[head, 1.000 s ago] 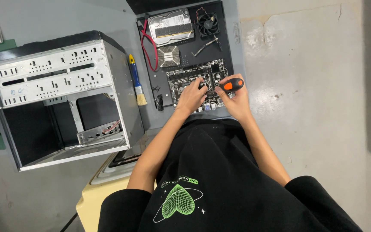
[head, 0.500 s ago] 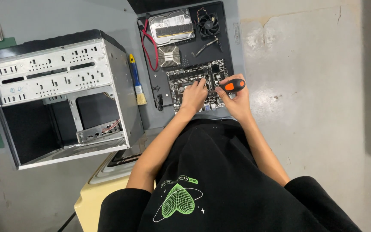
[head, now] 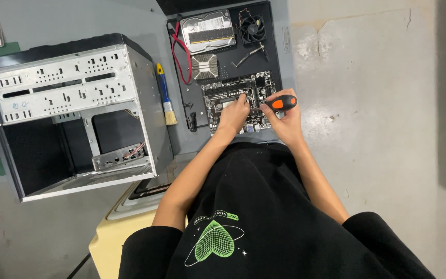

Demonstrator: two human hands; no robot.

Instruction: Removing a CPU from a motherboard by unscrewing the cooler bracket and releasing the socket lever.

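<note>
I am counting one motherboard (head: 236, 101) lying under my left hand (head: 235, 114) and one orange-and-black screwdriver (head: 280, 103) sitting in my right hand (head: 284, 120). Beyond my grip I am seeing one heatsink (head: 204, 67), one hard drive (head: 207, 32), one cooling fan (head: 253, 24) and one red cable (head: 178, 56). To the left of my grip I am seeing one brush (head: 165, 96) and one open computer case (head: 73, 111).

Both bare forearms stretched forward over motherboard (head: 238, 101). Left hand (head: 233, 113) palm-down, fingertips pressing board centre. Right hand (head: 284, 118) at board's right edge, fist closed around screwdriver (head: 280, 103).
</note>
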